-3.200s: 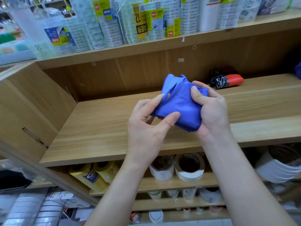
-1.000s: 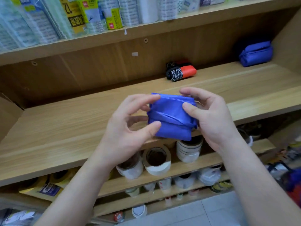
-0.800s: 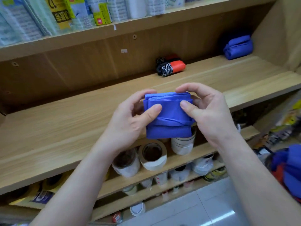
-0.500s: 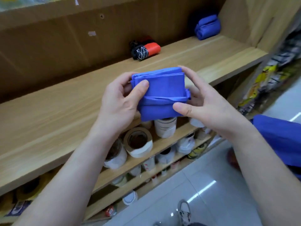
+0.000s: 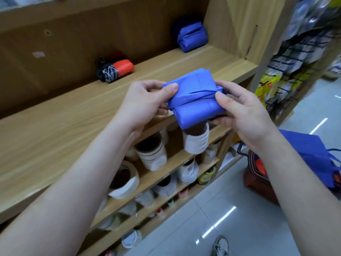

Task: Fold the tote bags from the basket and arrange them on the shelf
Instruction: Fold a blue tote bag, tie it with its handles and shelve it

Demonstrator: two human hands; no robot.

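Bag (image 5: 195,102), blue and folded small, is up in the air just in front of the wooden shelf (image 5: 73,126). I see the left hand (image 5: 145,102) pinching its left edge, thumb on top, and the right hand (image 5: 241,113) clamped on its right side, thumb over the strap wound round it. On the shelf lie a blue bundle (image 5: 191,36) in the far corner and a red-and-black bundle (image 5: 115,69). A basket (image 5: 258,183) stands on the floor at right.

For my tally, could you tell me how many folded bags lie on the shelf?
2: a blue bag in the back right corner, an orange-and-black bag further left; another may hide behind it.
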